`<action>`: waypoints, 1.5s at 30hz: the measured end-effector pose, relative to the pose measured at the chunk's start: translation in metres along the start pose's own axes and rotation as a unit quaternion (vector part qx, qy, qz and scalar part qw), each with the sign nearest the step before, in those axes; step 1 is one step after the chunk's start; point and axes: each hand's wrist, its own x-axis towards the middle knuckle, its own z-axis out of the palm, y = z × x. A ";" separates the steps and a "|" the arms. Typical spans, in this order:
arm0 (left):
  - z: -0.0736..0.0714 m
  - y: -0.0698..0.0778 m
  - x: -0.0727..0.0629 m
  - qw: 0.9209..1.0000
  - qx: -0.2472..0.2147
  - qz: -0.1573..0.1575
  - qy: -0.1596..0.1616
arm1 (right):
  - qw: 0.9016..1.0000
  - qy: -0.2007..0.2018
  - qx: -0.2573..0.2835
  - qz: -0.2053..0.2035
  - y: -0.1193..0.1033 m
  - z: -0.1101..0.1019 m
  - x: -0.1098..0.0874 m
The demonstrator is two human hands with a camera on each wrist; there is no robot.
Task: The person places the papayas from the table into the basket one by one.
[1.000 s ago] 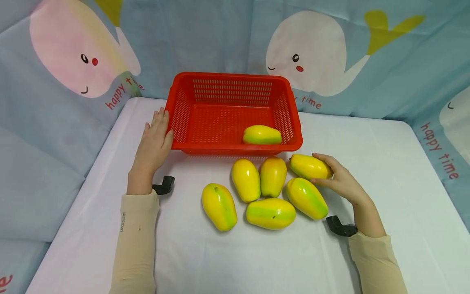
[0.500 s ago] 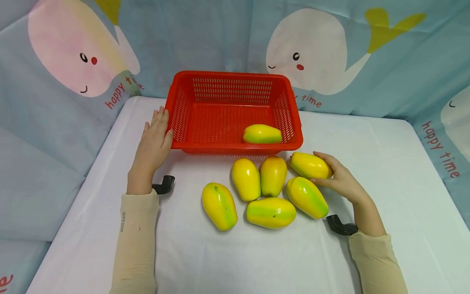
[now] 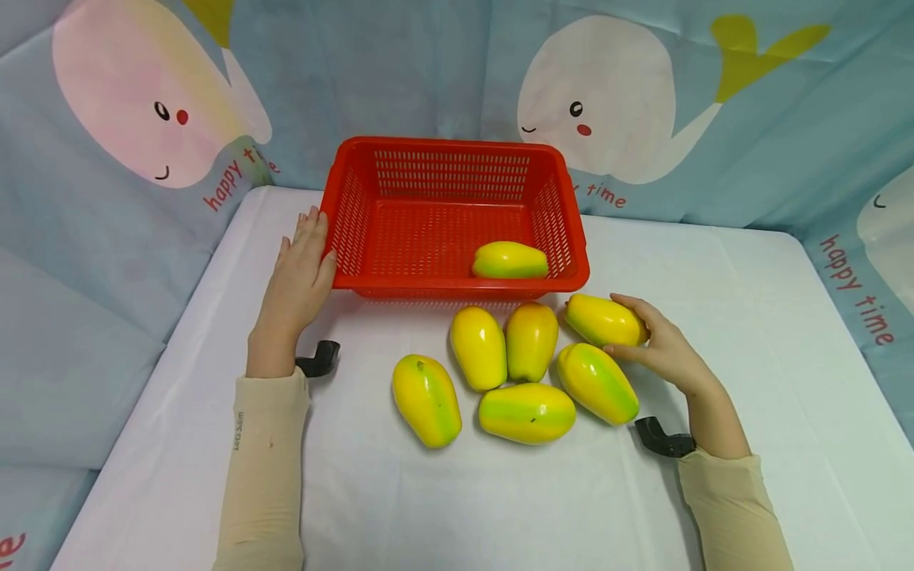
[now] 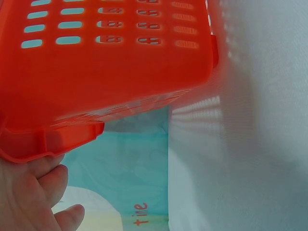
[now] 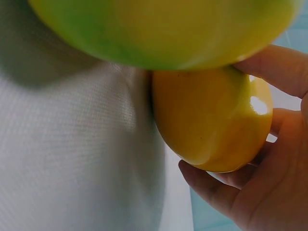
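My right hand (image 3: 664, 346) grips a yellow mango (image 3: 603, 319) on the white table, just beyond the right front corner of a red plastic basket (image 3: 457, 284). In the right wrist view, the thumb and fingers curve around this mango (image 5: 211, 125), while another mango (image 5: 163, 29) partly covers it. My left hand (image 3: 296, 277) rests with extended fingers against the basket's left rim; the left wrist view shows fingertips (image 4: 53, 180) touching the rim from below. One yellow-green mango (image 3: 509, 260) lies inside the basket, near its front right.
Several more mangoes lie loose before the basket, including a green-striped mango (image 3: 598, 385) close to my right thumb and a separate mango (image 3: 427, 401) at the left. Behind the basket hangs a blue whale-print cloth (image 3: 428, 71). A white cloth (image 3: 428, 507) covers the table.
The gripped mango and my right hand have shifted very slightly to the right. My left hand, the basket and the other mangoes look unchanged.
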 end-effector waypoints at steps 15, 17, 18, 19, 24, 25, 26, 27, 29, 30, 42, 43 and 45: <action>-0.004 -0.003 -0.003 1.000 0.000 -0.002 0.005 | 1.000 0.020 -0.003 -0.001 -0.005 -0.001 -0.001; -0.005 -0.003 -0.004 1.000 -0.001 -0.003 0.005 | 1.000 0.020 -0.003 -0.001 -0.005 -0.001 -0.001; -0.005 -0.003 -0.004 1.000 -0.001 -0.003 0.005 | 1.000 0.021 -0.004 0.000 -0.006 -0.001 -0.001; -0.005 -0.003 -0.004 1.000 -0.002 -0.003 0.004 | 1.000 0.021 -0.005 -0.001 -0.006 -0.001 -0.001; -0.005 -0.005 -0.005 1.000 -0.001 -0.004 0.004 | 1.000 0.025 -0.010 -0.008 -0.008 -0.001 -0.002; -0.005 -0.005 -0.005 1.000 -0.001 -0.004 0.003 | 1.000 0.028 -0.012 -0.006 -0.009 -0.002 -0.002; -0.005 -0.005 -0.004 1.000 -0.002 -0.004 0.002 | 0.999 0.030 -0.013 -0.007 -0.009 -0.002 -0.003; -0.004 -0.005 -0.004 1.000 -0.003 -0.005 0.001 | 0.999 0.034 -0.015 -0.005 -0.010 -0.003 -0.004; -0.004 -0.004 -0.004 1.000 -0.003 -0.004 -0.001 | 0.999 0.041 -0.020 -0.005 -0.012 -0.006 -0.007; -0.003 -0.004 -0.003 1.000 -0.003 -0.004 -0.002 | 0.999 0.045 -0.024 -0.006 -0.012 -0.008 -0.008; -0.002 -0.002 -0.002 1.000 0.001 -0.003 -0.004 | 0.994 0.088 -0.057 -0.031 -0.034 -0.040 -0.016; -0.002 -0.002 -0.001 1.000 0.000 -0.002 -0.004 | 0.994 0.089 -0.063 -0.033 -0.037 -0.042 -0.016; -0.001 -0.001 0.000 1.000 -0.002 -0.002 -0.004 | 0.993 0.088 -0.074 -0.033 -0.044 -0.047 -0.014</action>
